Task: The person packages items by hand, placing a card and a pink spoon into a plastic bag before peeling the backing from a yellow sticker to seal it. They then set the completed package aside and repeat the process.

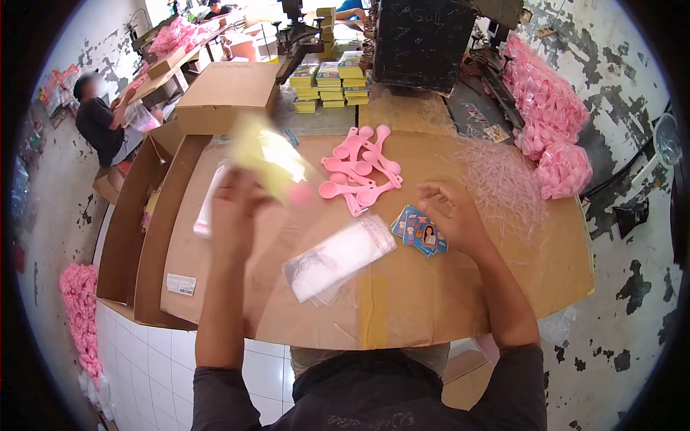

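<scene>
My left hand (241, 195) is closed on a clear plastic packet (267, 154) with yellow and a bit of pink in it, raised over the left part of the cardboard-covered table (460, 302) and blurred by motion. My right hand (451, 215) has its fingers apart and slightly bent, right beside a small pile of blue printed cards (419, 228). Between the hands lies a stack of clear plastic bags (338, 260). Beyond them is a loose heap of pink measuring spoons (357, 167).
An open cardboard box (129, 244) stands along the left edge, with a closed carton (228, 90) behind it. Stacks of yellow-edged cards (330, 82) stand at the back. Pink spoons in bulk (550, 100) and plastic strips (499, 183) lie right. Another person (104, 126) works far left.
</scene>
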### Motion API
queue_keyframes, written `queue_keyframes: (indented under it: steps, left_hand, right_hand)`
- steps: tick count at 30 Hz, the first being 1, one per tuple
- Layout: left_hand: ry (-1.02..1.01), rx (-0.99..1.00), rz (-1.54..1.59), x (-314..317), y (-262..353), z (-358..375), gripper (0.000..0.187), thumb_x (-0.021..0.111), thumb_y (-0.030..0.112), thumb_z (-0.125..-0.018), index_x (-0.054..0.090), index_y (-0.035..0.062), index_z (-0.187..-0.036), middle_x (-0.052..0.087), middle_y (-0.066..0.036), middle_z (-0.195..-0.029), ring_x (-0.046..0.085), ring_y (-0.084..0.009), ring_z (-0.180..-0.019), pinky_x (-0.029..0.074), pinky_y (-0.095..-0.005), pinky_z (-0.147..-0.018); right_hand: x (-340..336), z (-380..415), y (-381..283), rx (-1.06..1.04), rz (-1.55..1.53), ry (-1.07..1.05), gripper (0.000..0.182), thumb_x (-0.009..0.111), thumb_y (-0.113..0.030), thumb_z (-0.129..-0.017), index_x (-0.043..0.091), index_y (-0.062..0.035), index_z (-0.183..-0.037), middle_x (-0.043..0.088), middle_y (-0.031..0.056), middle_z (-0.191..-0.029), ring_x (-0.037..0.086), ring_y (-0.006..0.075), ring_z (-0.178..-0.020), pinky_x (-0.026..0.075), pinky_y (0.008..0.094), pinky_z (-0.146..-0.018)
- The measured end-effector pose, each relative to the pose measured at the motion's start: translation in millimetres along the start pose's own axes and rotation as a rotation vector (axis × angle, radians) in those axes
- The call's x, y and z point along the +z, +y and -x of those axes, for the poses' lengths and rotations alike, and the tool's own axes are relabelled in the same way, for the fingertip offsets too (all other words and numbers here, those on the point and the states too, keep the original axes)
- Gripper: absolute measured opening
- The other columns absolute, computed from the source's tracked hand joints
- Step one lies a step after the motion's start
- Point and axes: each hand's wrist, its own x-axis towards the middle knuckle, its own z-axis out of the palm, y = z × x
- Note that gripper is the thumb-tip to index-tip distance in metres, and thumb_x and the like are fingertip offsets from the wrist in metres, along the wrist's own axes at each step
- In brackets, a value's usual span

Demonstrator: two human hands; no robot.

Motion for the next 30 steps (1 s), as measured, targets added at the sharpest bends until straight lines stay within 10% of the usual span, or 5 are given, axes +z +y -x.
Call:
queue_keyframes:
  steps: [2, 6, 9, 16, 30]
  left_hand:
    - [0.392, 0.315, 0.137, -21, 22, -15, 0.041, 0.050, 0.032, -0.109, 0.053, 0.0047, -0.140, 0.062, -0.013, -0.139, 0.057, -0.0220, -0.132, 0.048, -0.0405, -0.110]
    - [0.385, 0.410, 0.105, -8, 29, -17, 0.051, 0.045, 0.035, -0.112, 0.046, -0.0015, -0.147, 0.050, -0.020, -0.154, 0.051, -0.0275, -0.142, 0.047, -0.0388, -0.114]
    - [0.073, 0.121, -0.373, 2, -19, -5, 0.024, 0.055, 0.019, -0.107, 0.067, 0.0022, -0.120, 0.068, -0.005, -0.110, 0.064, -0.0144, -0.103, 0.052, -0.0289, -0.089]
    - [-0.415, 0.232, -1.209, 52, -73, 36, 0.031, 0.082, 0.014, -0.084, 0.071, 0.0015, -0.109, 0.063, -0.009, -0.107, 0.060, -0.0199, -0.090, 0.051, -0.0343, -0.079]
    - [-0.388, -0.082, -0.914, 57, -67, 39, 0.020, 0.078, 0.009, -0.087, 0.071, 0.0045, -0.106, 0.073, -0.006, -0.092, 0.063, -0.0134, -0.077, 0.050, -0.0310, -0.070]
  right_hand:
    - [-7, -2, 10, -0.061, 0.144, 0.046, 0.036, 0.073, -0.018, -0.091, 0.068, 0.0002, -0.121, 0.071, 0.0130, -0.112, 0.068, 0.0271, -0.108, 0.052, 0.0397, -0.095]
    - [-18, -2, 21, -0.069, 0.297, -0.045, 0.035, 0.075, -0.020, -0.089, 0.070, 0.0003, -0.116, 0.068, 0.0134, -0.111, 0.066, 0.0299, -0.112, 0.051, 0.0404, -0.096]
    - [-28, 3, 12, 0.021, 0.221, -0.219, 0.035, 0.078, -0.022, -0.087, 0.070, 0.0004, -0.112, 0.067, 0.0127, -0.108, 0.066, 0.0281, -0.106, 0.052, 0.0403, -0.091]
    - [-34, 0, 16, 0.287, 0.035, -0.371, 0.026, 0.079, -0.015, -0.088, 0.069, 0.0011, -0.105, 0.069, 0.0096, -0.092, 0.066, 0.0177, -0.085, 0.054, 0.0348, -0.077]
    - [33, 19, -19, -0.058, -0.350, -0.253, 0.024, 0.068, -0.006, -0.095, 0.068, -0.0063, -0.119, 0.070, 0.0110, -0.107, 0.069, 0.0221, -0.093, 0.053, 0.0354, -0.083]
